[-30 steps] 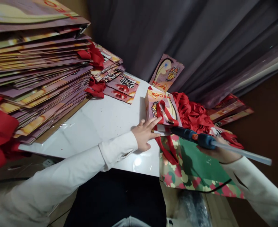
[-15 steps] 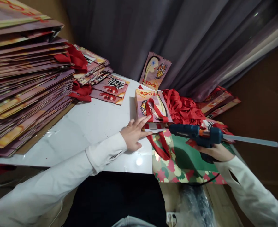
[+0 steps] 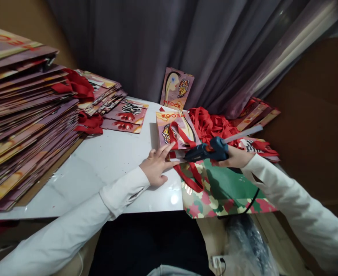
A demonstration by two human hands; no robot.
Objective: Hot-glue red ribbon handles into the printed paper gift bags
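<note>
Glue gun [image 3: 197, 152] was at the printed bag's [image 3: 187, 122] near edge, right hand [image 3: 238, 157] clenched round its handle. Open room: bare white tabletop [image 3: 119, 165] left of the bag; red ribbon pile [image 3: 211, 123] crowded its right side. Nozzle pointed left; long axis ran roughly left-right, glue stick [image 3: 248, 132] end tipped up. Left hand [image 3: 155, 167] gripped nothing, fingers spread, tips on the bag's near edge.

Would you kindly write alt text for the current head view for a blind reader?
A right hand holds a blue glue gun at the open end of a MECCA paper bag with red ribbon handles, while the left hand touches it. A tall stack of bags stands at left.
</note>
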